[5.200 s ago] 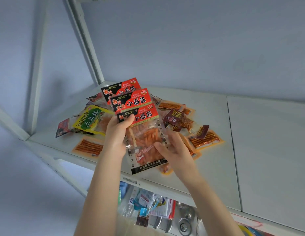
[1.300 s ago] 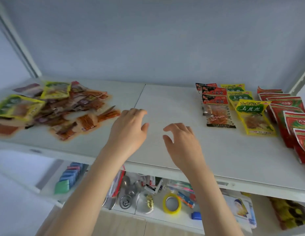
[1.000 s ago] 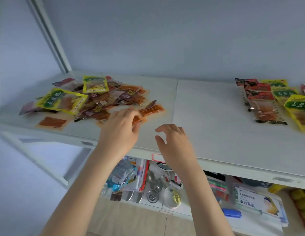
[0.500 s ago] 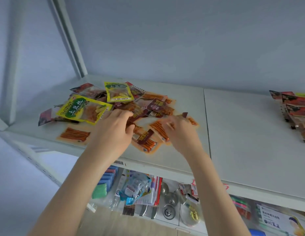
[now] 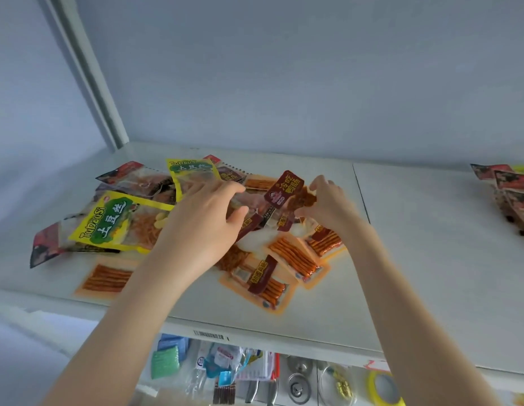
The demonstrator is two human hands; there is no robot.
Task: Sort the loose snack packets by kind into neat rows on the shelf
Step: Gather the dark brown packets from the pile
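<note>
- The white flat metal shelf (image 5: pixel 416 259) carries everything: a jumbled heap of loose plastic snack packets (image 5: pixel 254 241) on its left part, well apart from the sorted rows of red-topped packets (image 5: pixel 509 194) at the far right edge.
- A large yellow and green foil packet (image 5: pixel 117 221) and several orange flat packets of red strips (image 5: pixel 295 256) overlap in the heap, so neighbours could be dragged along when one is lifted.
- The left hand (image 5: pixel 202 227) is held over the heap with its fingers curled; whether anything is gripped cannot be told.
- The right hand (image 5: pixel 334 206) pinches a small clear packet with a maroon label (image 5: pixel 285 189), raised just above the heap.
- Matching maroon packets are probably best gathered first, then carried across together and laid label-up.
</note>
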